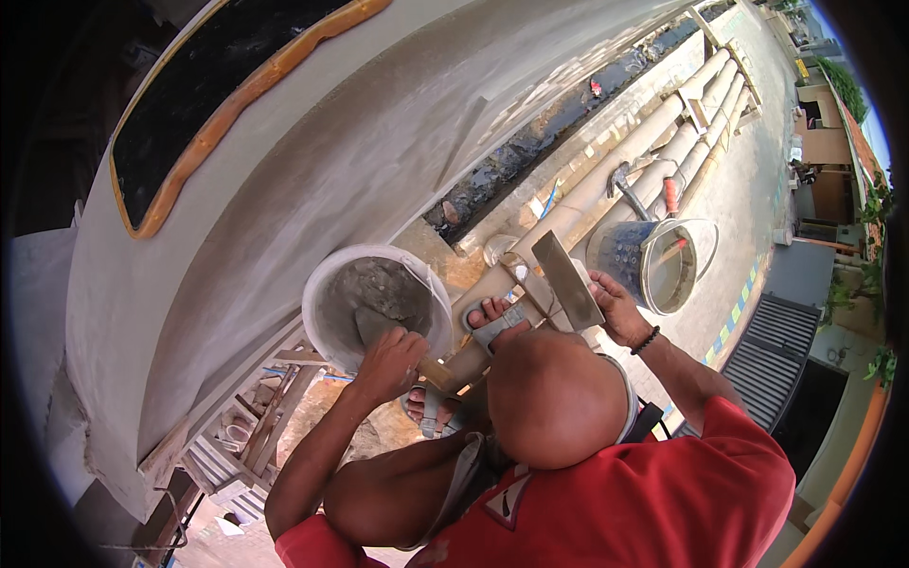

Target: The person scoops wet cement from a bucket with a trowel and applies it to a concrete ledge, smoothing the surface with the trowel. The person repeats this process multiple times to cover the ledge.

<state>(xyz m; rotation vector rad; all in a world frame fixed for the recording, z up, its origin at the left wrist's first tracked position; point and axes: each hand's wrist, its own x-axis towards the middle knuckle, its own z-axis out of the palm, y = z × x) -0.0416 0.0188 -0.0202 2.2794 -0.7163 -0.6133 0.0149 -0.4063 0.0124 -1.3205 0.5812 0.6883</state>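
Observation:
My left hand (388, 364) is closed on the handle of a pointed trowel (377, 324), whose blade is dipped in grey mortar (383, 289) inside a white bucket (324, 273). My right hand (614, 308) grips a rectangular steel finishing trowel (566, 276), held tilted to the right of that bucket, its blade bare on the face I see. My sandalled foot (492, 320) is between the two hands, beside pipes. A blue-and-white bucket (620, 251) with cloudy water and an orange-handled tool inside stands just beyond my right hand.
A curved plastered wall (208, 312) with a dark, orange-edged opening fills the left. Long pipes (653, 133) run away along a dark trench (540, 133); a hammer (625, 189) lies on them. A paved lane (762, 142) runs at right. Wooden planks (279, 421) are below the wall.

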